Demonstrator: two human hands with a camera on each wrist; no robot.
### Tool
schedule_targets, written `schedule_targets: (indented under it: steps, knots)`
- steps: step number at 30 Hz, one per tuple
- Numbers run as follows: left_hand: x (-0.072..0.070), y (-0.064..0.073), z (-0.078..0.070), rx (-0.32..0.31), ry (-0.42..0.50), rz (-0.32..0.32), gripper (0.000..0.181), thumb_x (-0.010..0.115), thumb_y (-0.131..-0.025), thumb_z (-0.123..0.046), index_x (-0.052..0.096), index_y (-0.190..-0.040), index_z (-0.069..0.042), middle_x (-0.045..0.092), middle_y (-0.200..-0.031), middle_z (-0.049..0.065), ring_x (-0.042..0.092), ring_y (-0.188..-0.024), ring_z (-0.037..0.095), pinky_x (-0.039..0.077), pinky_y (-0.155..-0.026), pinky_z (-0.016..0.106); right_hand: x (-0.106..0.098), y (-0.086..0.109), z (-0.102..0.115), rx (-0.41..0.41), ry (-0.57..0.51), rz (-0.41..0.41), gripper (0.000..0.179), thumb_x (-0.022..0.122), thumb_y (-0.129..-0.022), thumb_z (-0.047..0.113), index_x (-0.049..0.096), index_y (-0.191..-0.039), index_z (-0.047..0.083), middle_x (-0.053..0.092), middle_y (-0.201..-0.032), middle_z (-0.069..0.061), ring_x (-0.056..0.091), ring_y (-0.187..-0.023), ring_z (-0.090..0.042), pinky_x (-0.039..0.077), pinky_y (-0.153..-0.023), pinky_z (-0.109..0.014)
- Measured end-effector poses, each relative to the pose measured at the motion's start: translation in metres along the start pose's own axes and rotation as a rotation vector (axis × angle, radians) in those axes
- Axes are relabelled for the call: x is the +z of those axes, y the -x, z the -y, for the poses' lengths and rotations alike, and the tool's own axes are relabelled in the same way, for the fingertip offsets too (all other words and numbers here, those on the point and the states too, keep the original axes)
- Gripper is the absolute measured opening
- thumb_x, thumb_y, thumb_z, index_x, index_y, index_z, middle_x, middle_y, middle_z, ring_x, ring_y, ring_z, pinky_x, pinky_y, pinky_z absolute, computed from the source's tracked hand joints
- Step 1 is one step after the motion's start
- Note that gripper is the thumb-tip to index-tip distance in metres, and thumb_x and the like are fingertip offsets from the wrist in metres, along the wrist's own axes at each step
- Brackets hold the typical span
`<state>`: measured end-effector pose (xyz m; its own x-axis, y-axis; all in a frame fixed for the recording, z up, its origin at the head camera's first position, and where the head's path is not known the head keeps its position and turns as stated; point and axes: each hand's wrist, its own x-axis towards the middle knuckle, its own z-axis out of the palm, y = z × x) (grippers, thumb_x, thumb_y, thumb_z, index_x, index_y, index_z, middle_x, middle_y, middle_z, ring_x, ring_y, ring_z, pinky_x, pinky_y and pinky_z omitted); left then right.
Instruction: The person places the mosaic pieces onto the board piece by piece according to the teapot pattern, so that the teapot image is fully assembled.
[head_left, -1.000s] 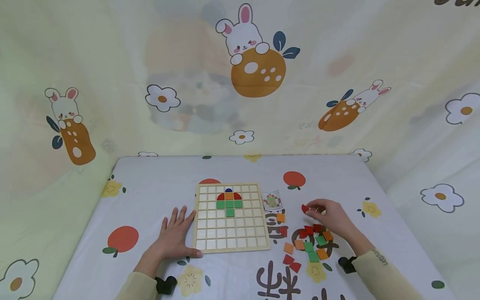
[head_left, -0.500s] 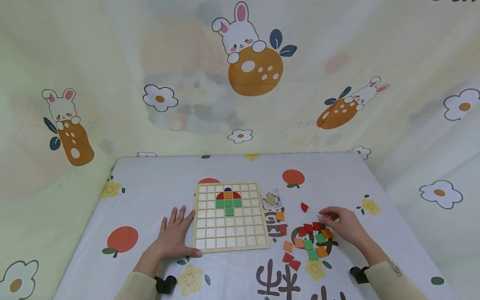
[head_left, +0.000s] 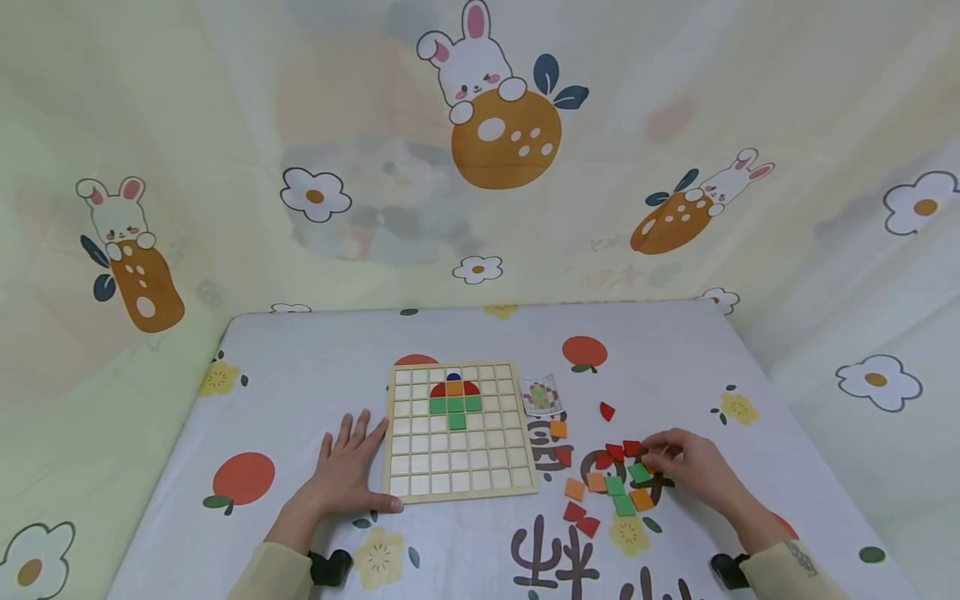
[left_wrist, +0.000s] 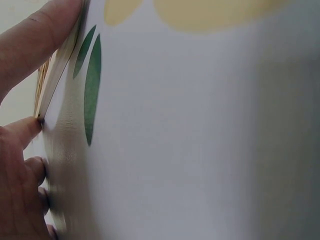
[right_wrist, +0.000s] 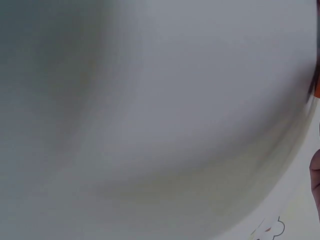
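Flat on the cloth, my left hand (head_left: pixel 348 467) has its fingers spread at the left side of a wooden grid board (head_left: pixel 420 497), the thumb at its front-left corner. In the left wrist view, the thumb (left_wrist: pixel 37 40) lies along the board's edge (left_wrist: pixel 57 75). The board bears green tiles (head_left: pixel 456 405), an orange square (head_left: pixel 453 388), two red rounded pieces (head_left: pixel 471 389) and a blue piece (head_left: pixel 453 377). My right hand (head_left: pixel 697 471) has thumb and fingertips at an orange tile (head_left: pixel 652 469), mostly covered; I cannot tell whether they pinch it.
Loose red, orange and green tiles (head_left: pixel 624 505) lie scattered right of the board. A red piece (head_left: pixel 607 412) sits apart behind them. A small printed pattern card (head_left: pixel 542 397) touches the board's right side. The patterned cloth (head_left: pixel 300 358) covers the table.
My right hand let go of the red piece, leaving it on the cloth, then moved toward me to the orange tile. My left hand stayed at the board.
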<state>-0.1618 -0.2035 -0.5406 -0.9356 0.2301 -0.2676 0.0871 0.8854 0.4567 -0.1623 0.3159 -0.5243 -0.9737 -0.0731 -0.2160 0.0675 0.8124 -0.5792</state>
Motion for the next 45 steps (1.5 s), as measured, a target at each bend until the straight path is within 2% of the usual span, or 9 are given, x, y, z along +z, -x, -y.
schedule_targets:
  steps: [5, 9, 21, 45]
  knots:
    - [0.000, 0.001, 0.001, -0.003, 0.005, -0.008, 0.128, 0.089, -0.060, -0.061, 0.029, -0.162, -0.012, 0.011, -0.171, 0.021, -0.001, -0.158, 0.048, 0.001, -0.122, 0.074, 0.003, 0.005, -0.004, -0.074, 0.015, 0.015, 0.023, 0.076, -0.092, 0.015, 0.076, -0.114, 0.007, 0.072, -0.105, -0.006, 0.056, -0.085, -0.015, 0.051, -0.067, -0.018]
    - [0.000, 0.002, 0.001, -0.002, 0.016, -0.011, 0.127, 0.090, -0.061, -0.059, 0.029, -0.162, -0.011, 0.011, -0.171, 0.021, -0.001, -0.158, 0.048, 0.001, -0.122, 0.074, 0.005, 0.007, -0.006, -0.097, 0.034, 0.020, 0.023, 0.078, -0.090, 0.016, 0.077, -0.112, 0.009, 0.069, -0.102, -0.003, 0.053, -0.083, -0.011, 0.048, -0.068, -0.018]
    - [-0.002, 0.003, -0.001, 0.004, 0.020, -0.006, 0.127, 0.089, -0.061, -0.060, 0.029, -0.162, -0.012, 0.012, -0.171, 0.021, 0.000, -0.158, 0.049, 0.001, -0.122, 0.074, 0.007, 0.008, -0.012, -0.121, 0.031, 0.077, 0.029, 0.079, -0.088, 0.012, 0.076, -0.116, 0.010, 0.061, -0.101, -0.003, 0.050, -0.081, -0.012, 0.045, -0.066, -0.019]
    - [-0.001, 0.002, 0.001, 0.003, 0.010, -0.002, 0.127, 0.088, -0.061, -0.061, 0.029, -0.162, -0.013, 0.011, -0.172, 0.020, -0.002, -0.158, 0.047, 0.001, -0.122, 0.073, 0.002, 0.008, -0.017, -0.124, 0.056, 0.087, 0.028, 0.082, -0.086, 0.016, 0.077, -0.114, 0.012, 0.062, -0.106, -0.004, 0.051, -0.087, -0.013, 0.048, -0.071, -0.019]
